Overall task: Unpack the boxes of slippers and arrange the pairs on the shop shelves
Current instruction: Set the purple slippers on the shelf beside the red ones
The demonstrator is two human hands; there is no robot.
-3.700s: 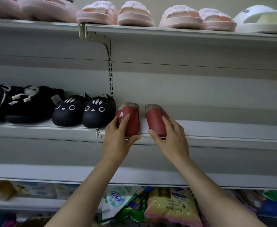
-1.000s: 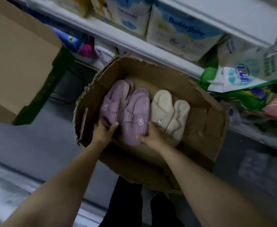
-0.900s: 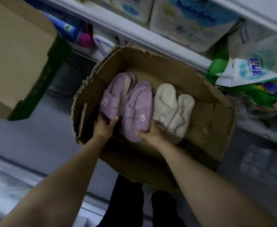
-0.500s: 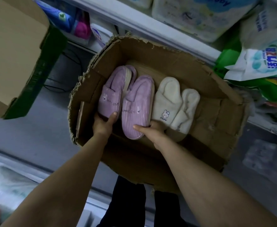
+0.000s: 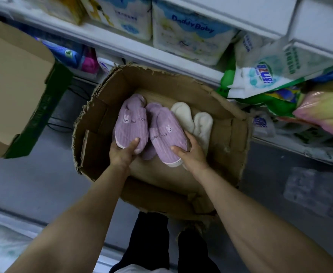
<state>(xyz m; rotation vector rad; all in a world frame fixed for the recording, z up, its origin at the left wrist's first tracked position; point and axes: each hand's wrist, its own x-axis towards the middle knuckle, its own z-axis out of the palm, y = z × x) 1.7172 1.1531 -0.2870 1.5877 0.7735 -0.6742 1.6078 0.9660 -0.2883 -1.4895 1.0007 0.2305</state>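
Left hand (image 5: 122, 154) is wrapped round the left purple slipper (image 5: 131, 125), and the right hand (image 5: 191, 152) round the right purple slipper (image 5: 167, 134); both are held inside the torn cardboard box (image 5: 230, 134), beside cream slippers (image 5: 193, 121).

Light: dim, cool, even; brightest on the upper shelf (image 5: 230, 8).
Shadows: soft, inside the cardboard box (image 5: 226, 134).
Blur: slight softness away from the box.
Distortion: wide-angle bending at edges.

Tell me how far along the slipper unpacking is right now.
Done: no slipper shelf is in view. In hand: the left hand and right hand each grip one purple corduroy bunny slipper over the torn cardboard box. Left: shelving that pair, then the cream fleece slippers.
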